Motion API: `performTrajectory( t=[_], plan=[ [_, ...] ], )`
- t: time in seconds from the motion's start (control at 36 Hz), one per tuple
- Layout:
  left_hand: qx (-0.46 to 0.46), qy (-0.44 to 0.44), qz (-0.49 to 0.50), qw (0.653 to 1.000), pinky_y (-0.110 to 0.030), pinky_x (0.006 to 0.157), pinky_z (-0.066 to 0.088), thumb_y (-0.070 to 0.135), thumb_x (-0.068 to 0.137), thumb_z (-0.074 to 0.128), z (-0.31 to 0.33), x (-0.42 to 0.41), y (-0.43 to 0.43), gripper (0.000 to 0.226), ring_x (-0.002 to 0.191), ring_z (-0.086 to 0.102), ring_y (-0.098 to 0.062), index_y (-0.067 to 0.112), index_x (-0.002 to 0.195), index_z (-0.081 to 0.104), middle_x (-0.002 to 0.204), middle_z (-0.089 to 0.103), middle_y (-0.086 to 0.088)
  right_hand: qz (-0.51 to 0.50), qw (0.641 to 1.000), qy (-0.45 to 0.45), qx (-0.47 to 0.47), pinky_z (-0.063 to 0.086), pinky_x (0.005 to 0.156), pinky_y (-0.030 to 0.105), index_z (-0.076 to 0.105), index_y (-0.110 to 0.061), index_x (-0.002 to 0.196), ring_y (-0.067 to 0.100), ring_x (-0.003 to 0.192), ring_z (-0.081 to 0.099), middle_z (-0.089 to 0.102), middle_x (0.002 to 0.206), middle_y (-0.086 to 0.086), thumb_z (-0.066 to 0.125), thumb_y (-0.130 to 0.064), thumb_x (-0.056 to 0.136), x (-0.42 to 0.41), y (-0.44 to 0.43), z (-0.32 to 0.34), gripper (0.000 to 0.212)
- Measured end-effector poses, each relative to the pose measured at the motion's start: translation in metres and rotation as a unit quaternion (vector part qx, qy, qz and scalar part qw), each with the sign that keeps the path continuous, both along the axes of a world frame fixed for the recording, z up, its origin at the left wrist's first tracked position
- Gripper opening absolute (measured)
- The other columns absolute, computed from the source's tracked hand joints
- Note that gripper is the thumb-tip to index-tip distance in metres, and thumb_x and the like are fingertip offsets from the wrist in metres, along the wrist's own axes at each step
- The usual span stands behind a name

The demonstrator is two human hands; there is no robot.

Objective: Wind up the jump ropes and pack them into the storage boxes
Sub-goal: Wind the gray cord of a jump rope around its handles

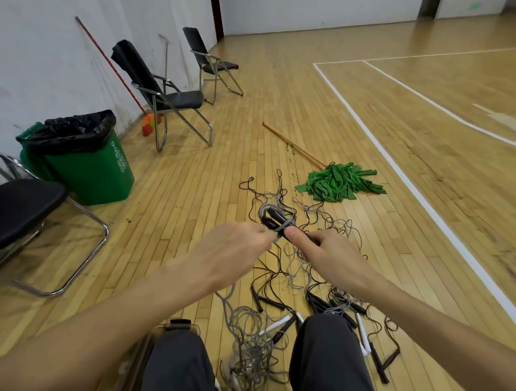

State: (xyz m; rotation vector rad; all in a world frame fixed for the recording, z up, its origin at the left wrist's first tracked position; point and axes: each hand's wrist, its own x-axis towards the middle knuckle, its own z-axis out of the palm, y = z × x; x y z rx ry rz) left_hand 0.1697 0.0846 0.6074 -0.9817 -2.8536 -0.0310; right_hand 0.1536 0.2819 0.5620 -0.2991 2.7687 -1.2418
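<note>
A jump rope bundle (pixel 275 219) with black handles and grey cord wound around them is held up between both hands. My right hand (pixel 329 255) grips the handles, thumb on top. My left hand (pixel 231 251) pinches the grey cord at the bundle, and the loose cord hangs down from under that hand. A tangle of several more jump ropes (pixel 300 277) in grey and black, some with white handles, lies on the wooden floor below and between my knees. A clear storage box (pixel 161 332) with a dark latch sits partly hidden under my left leg.
Three black folding chairs (pixel 166 97) stand along the left wall with two green bins (pixel 97 165). A green mop (pixel 340 182) with a wooden handle lies on the floor beyond the ropes. White court lines (pixel 404 181) run to the right. A red broom (pixel 147 123) leans on the wall.
</note>
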Motion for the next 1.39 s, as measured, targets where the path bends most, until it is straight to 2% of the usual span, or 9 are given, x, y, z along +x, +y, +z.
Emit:
performTrajectory(
  t=[0.17,0.33,0.39,0.67,0.94,1.08,1.14,1.25,1.39],
  plan=[
    [-0.096,0.005,-0.109,0.989,-0.029,0.079,0.054,0.017,0.106,0.042,0.014,-0.005,-0.004,0.027,0.09,0.063,-0.02,0.005,0.122,0.059,0.109,0.062,-0.006,0.063,0.992,-0.038,0.099,0.03,0.051,0.031,0.046,-0.019,0.066,0.016,0.047,0.035,0.039,0.056,-0.002,0.038,-0.08,0.088,-0.002,-0.002,0.006,0.066],
    [-0.061,0.016,-0.18,0.982,-0.024,0.052,0.047,0.035,0.094,0.062,0.026,-0.007,-0.001,0.031,0.059,0.05,-0.011,0.006,0.086,0.072,0.074,0.056,0.002,0.154,0.968,-0.103,0.17,0.032,0.053,0.034,0.045,-0.016,0.066,0.017,0.048,0.035,0.038,0.055,-0.002,0.044,-0.08,0.086,0.004,-0.004,0.009,0.067],
    [-0.043,-0.02,-0.168,0.985,-0.019,0.053,0.04,0.045,0.091,0.055,0.029,-0.009,-0.002,0.039,0.061,0.047,-0.008,0.009,0.083,0.071,0.075,0.055,0.005,0.174,0.962,-0.104,0.185,0.032,0.055,0.034,0.046,-0.015,0.068,0.017,0.049,0.036,0.039,0.057,0.0,0.045,-0.078,0.087,0.006,-0.004,0.014,0.066],
    [0.05,-0.129,-0.125,0.982,-0.007,0.067,0.036,0.044,0.072,0.085,0.044,-0.015,-0.005,0.032,0.066,0.052,-0.001,0.017,0.077,0.07,0.071,0.061,0.01,0.225,0.939,-0.077,0.249,0.041,0.057,0.031,0.053,-0.023,0.072,0.019,0.057,0.05,0.054,0.066,0.001,0.063,-0.06,0.091,0.015,-0.001,0.029,0.043],
    [0.09,-0.241,-0.084,0.963,-0.01,0.058,0.041,0.041,0.062,0.092,0.048,-0.008,0.012,0.031,0.064,0.058,0.005,0.021,0.074,0.072,0.059,0.058,0.02,0.249,0.939,-0.004,0.237,0.052,0.063,0.036,0.057,-0.02,0.068,0.014,0.053,0.05,0.058,0.06,0.001,0.055,-0.083,0.076,0.023,0.003,0.032,0.064],
    [0.134,-0.271,-0.084,0.95,-0.013,0.058,0.043,0.037,0.059,0.095,0.045,-0.005,0.015,0.035,0.063,0.056,0.001,0.021,0.074,0.068,0.06,0.058,0.018,0.264,0.943,0.028,0.202,0.041,0.054,0.028,0.059,-0.014,0.068,0.015,0.048,0.042,0.049,0.055,0.001,0.052,-0.085,0.077,0.025,0.005,0.03,0.071],
    [0.169,-0.304,-0.078,0.935,-0.015,0.058,0.044,0.031,0.061,0.095,0.044,-0.006,0.013,0.033,0.062,0.055,-0.001,0.019,0.075,0.067,0.064,0.06,0.013,0.278,0.946,0.014,0.166,0.038,0.051,0.028,0.058,-0.015,0.065,0.013,0.047,0.039,0.046,0.054,-0.002,0.052,-0.084,0.078,0.026,0.008,0.03,0.07],
    [0.29,-0.399,-0.075,0.867,-0.019,0.055,0.044,0.021,0.07,0.087,0.041,-0.008,0.008,0.022,0.059,0.055,-0.009,0.016,0.075,0.065,0.065,0.062,0.007,0.281,0.956,-0.036,0.069,0.033,0.051,0.033,0.053,-0.026,0.058,0.012,0.048,0.038,0.039,0.05,-0.01,0.055,-0.082,0.073,0.028,0.011,0.033,0.058],
    [0.383,-0.425,-0.102,0.814,-0.024,0.06,0.045,0.036,0.079,0.077,0.024,-0.009,0.007,0.015,0.063,0.056,-0.015,0.027,0.073,0.068,0.069,0.063,0.006,0.283,0.958,-0.048,0.002,0.032,0.052,0.034,0.059,-0.014,0.067,0.019,0.051,0.041,0.044,0.056,-0.001,0.059,-0.081,0.068,0.03,0.01,0.029,0.067]
  ],
)
